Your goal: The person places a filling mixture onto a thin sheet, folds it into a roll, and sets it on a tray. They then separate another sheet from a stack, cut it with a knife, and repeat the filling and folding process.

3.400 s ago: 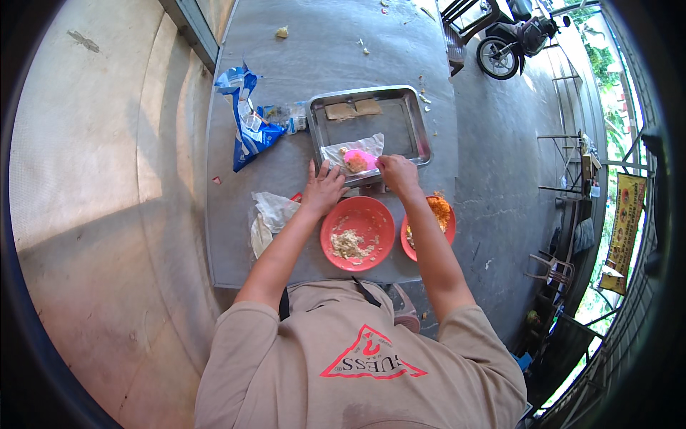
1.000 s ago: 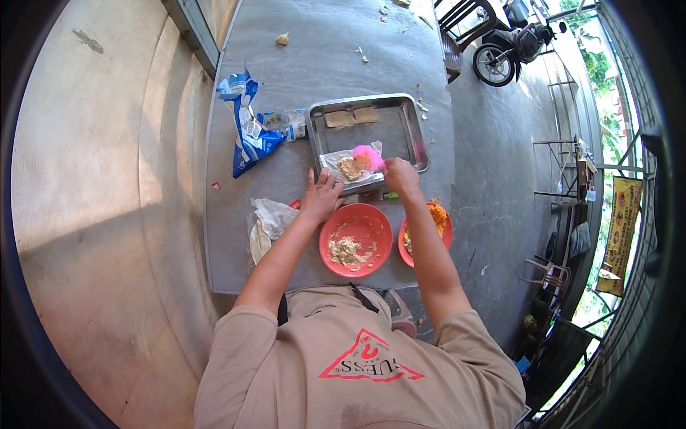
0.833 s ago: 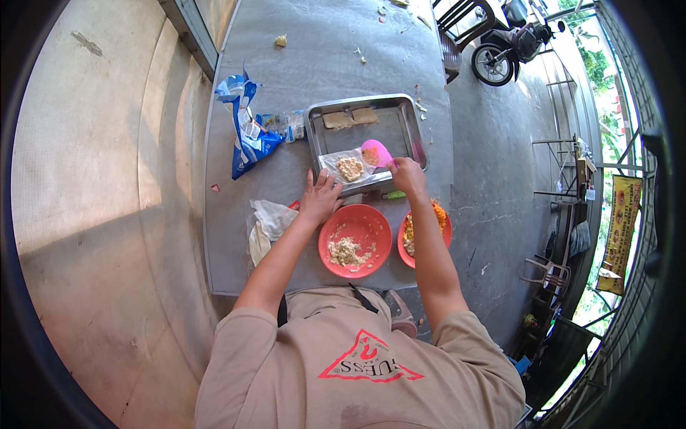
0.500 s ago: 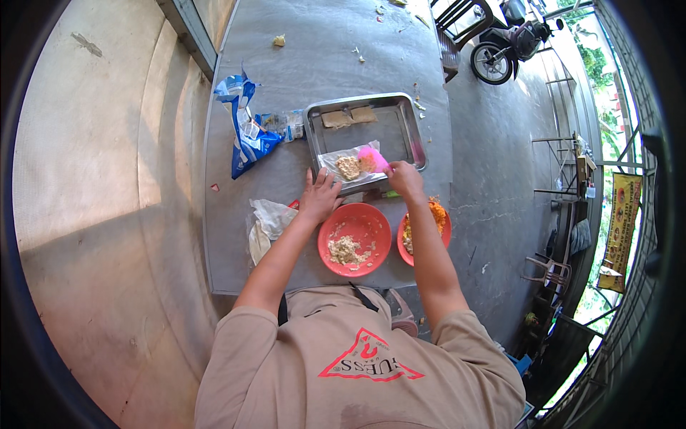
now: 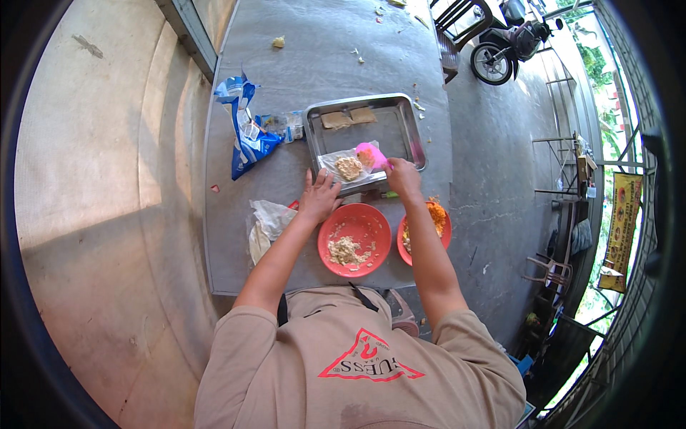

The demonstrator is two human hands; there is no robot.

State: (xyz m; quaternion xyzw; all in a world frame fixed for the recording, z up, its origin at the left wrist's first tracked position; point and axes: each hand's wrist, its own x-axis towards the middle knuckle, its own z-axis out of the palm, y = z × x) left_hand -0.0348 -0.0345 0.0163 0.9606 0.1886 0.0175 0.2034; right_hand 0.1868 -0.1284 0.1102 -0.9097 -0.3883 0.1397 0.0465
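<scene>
My right hand is closed round the handle of a pink plastic spoon with some orange food in its bowl. The spoon hangs just beside a mound of pale, crumbly filling. That mound lies on a thin whitish wrapper at the near left of a metal tray. With fingers spread, my left hand rests at the tray's near left corner, by the wrapper's edge. Two flat tan wrapped pieces lie at the tray's far side.
Close to me stand a red bowl of pale filling and another red bowl of shredded orange food, partly behind my right forearm. Loose wrappers lie left of them. A blue plastic packet sits left of the tray.
The pink spoon has tilted and shifted slightly away from me, and my right hand has moved a little with it. My left hand stays in place.
</scene>
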